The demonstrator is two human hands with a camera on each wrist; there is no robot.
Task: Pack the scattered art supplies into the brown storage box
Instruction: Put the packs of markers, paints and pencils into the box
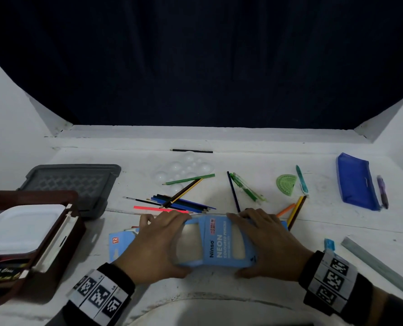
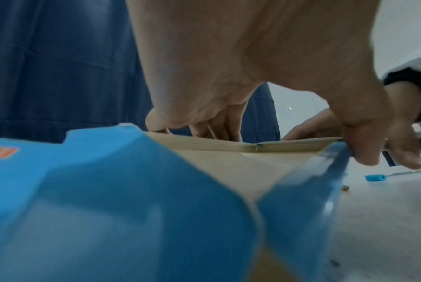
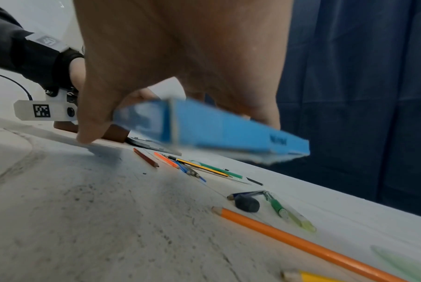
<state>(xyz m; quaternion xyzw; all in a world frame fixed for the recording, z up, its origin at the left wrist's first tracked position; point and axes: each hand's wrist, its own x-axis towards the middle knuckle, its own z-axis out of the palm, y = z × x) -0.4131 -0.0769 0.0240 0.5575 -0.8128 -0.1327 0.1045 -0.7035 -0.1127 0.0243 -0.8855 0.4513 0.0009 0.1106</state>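
Head view is showing both hands gripping a light blue pencil box (image 1: 215, 241) at the near middle of the white table (image 1: 313, 243): the left hand (image 1: 158, 243) is curling round its left end, the right hand (image 1: 264, 241) round its right end. Its long axis is running left to right, printed face up. Right wrist view is showing the box lifted clear of the table, tilting. The brown storage box (image 1: 61, 243) is sitting at the left edge, a white container (image 1: 24, 228) inside. Loose coloured pencils (image 1: 181, 203) are lying just beyond the hands.
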